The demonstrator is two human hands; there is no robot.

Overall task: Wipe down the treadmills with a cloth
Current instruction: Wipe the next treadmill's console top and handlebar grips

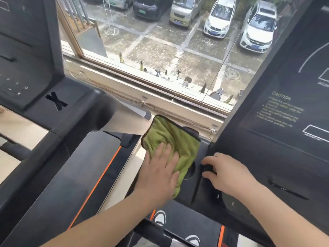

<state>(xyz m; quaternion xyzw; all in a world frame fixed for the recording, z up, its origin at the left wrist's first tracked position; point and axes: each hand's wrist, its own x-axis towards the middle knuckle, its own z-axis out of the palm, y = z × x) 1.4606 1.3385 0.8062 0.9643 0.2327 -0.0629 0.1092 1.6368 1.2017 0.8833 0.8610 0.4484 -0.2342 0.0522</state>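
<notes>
A green cloth (175, 139) with a dark edge lies on the left side tray of the black treadmill console (284, 157) in front of me. My left hand (160, 170) presses flat on the cloth with its fingers spread and straight. My right hand (227, 172) rests on the console's dark ledge beside the cloth, its fingers curled over a small black raised part. The console's screen with white "CAUTION" lettering fills the right side.
A second treadmill (58, 111) stands to the left, with its belt and orange-striped side rail (99, 180) running toward me. A large window (160, 50) ahead looks down on parked cars. My white shoes (160, 217) show on the belt below.
</notes>
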